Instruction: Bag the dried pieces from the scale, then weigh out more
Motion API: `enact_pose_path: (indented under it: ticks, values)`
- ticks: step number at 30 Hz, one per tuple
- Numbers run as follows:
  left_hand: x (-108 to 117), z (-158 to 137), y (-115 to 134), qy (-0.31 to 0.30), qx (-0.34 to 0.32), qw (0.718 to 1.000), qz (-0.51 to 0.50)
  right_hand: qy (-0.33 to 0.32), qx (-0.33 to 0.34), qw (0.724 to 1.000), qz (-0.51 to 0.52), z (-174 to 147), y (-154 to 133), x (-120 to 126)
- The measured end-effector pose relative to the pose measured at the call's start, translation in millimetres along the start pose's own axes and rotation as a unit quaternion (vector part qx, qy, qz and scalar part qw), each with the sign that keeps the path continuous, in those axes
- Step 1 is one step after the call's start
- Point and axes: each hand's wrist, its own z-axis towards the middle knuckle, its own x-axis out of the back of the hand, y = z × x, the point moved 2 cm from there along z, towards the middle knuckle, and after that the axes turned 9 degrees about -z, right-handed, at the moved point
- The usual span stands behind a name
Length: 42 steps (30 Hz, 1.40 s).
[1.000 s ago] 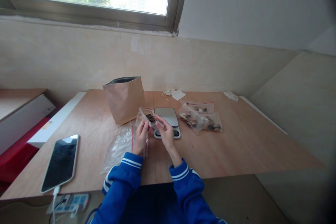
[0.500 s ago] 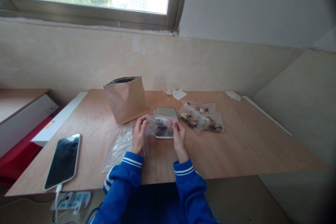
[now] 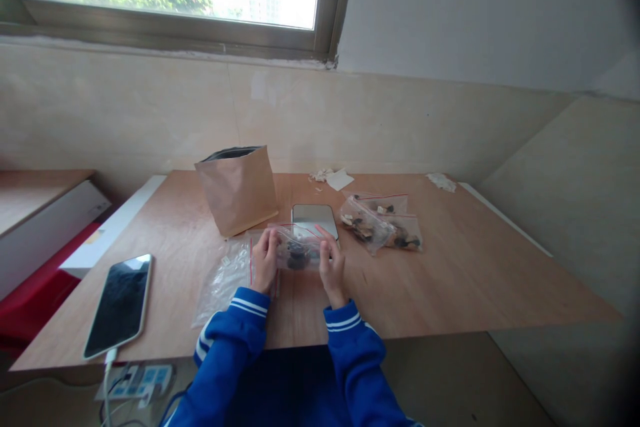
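Both of my hands hold one small clear zip bag [image 3: 299,250] with a red seal strip and dark dried pieces inside. My left hand [image 3: 264,265] grips its left end and my right hand [image 3: 331,267] grips its right end. The bag is stretched level between them, low over the wooden table [image 3: 450,280], just in front of a small digital scale [image 3: 314,219] with a grey platform. A stack of empty clear zip bags [image 3: 226,273] lies by my left wrist.
An open brown paper pouch [image 3: 237,188] stands behind the bags. Filled zip bags [image 3: 380,227] lie right of the scale. A phone [image 3: 119,303] on a cable rests at the left front edge. Paper scraps [image 3: 334,178] lie near the wall.
The bag went from tilted up in front of the scale to held flat and lower, nearer to me. My hands spread to its two ends.
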Motion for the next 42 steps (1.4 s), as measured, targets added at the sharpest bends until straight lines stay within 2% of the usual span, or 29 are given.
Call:
enact_pose_path:
  ticks: [3,7,11,14,17,22,25,29,31,34,38,42]
  values:
    - [0.1,-0.7,3.2,-0.001,-0.008,1.0,0.004,0.002,0.036,0.999,0.02,-3.2,-2.8,2.6]
    - [-1.7,-3.0,5.2,-0.066,-0.034,0.996,0.039,0.0,0.102,0.995,-0.013,-3.8,-6.0,7.0]
    - [-2.0,-5.0,4.8,-0.116,-0.054,0.991,0.038,-0.019,0.128,0.99,-0.055,-4.7,-11.4,7.5]
    - [-0.9,-7.6,5.0,-0.131,-0.067,0.988,0.047,-0.032,0.155,0.984,-0.083,-6.5,-16.0,4.1]
    - [0.1,-10.6,4.4,-0.119,-0.07,0.988,0.068,-0.026,0.171,0.98,-0.098,-7.9,-15.2,1.0]
    - [-0.1,-10.4,2.0,-0.042,-0.052,0.996,0.052,0.023,0.109,0.99,-0.084,-7.3,-2.0,3.0]
    - [-0.6,-6.3,1.7,0.002,-0.02,1.0,-0.002,0.031,0.086,0.994,-0.056,-5.1,-1.0,4.2]
    - [4.1,-0.6,1.7,0.129,-0.01,0.99,-0.048,0.064,0.038,0.996,-0.045,-1.1,-4.6,2.9]
    - [6.2,1.0,0.5,0.164,-0.016,0.986,-0.038,0.043,0.023,0.998,-0.044,0.4,-4.6,0.1]
    - [6.7,1.7,-2.5,0.158,-0.021,0.987,-0.013,0.03,0.019,0.998,-0.048,1.6,-2.0,-1.6]
    - [5.2,0.3,-3.9,0.132,-0.036,0.99,0.031,0.094,-0.038,0.995,0.002,3.1,2.2,1.6]
    - [2.1,-0.6,-3.5,0.086,-0.017,0.994,0.062,0.155,-0.093,0.982,0.053,5.6,3.3,3.5]
